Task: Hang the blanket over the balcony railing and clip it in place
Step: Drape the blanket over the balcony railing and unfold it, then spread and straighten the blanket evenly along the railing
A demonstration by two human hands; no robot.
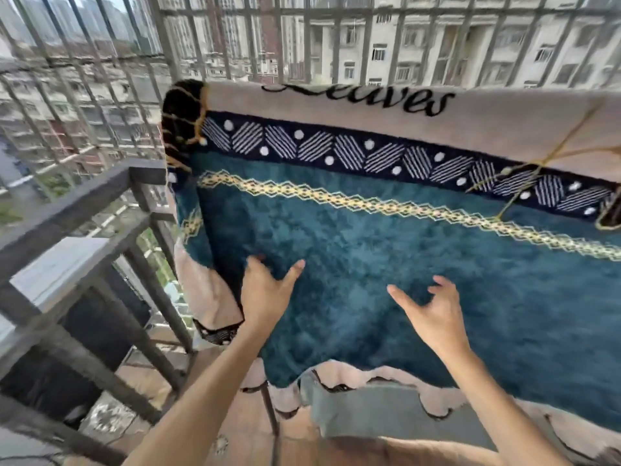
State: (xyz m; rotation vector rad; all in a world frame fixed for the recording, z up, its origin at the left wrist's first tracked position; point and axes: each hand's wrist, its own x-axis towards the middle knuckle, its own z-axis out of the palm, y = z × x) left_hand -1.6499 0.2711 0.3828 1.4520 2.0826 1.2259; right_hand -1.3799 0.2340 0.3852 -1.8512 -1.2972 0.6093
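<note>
Two hands tend the blanket, draped over the railing across centre-right, probably flattening it for clipping: left hand presses, fingers spread, right hand loosely open, empty.

Blanket ran off the right edge. It fully covered the rail beneath, and its far side was out of sight. The tops of the script word were lost over the fold, with only "eaves" readable. Left hand fingertips were blurred in the pile, so pinch or press was unclear. Left forearm and right forearm were cut by the bottom edge. Dark box behind the side railing was unidentifiable. Distant buildings were blurred.
</note>
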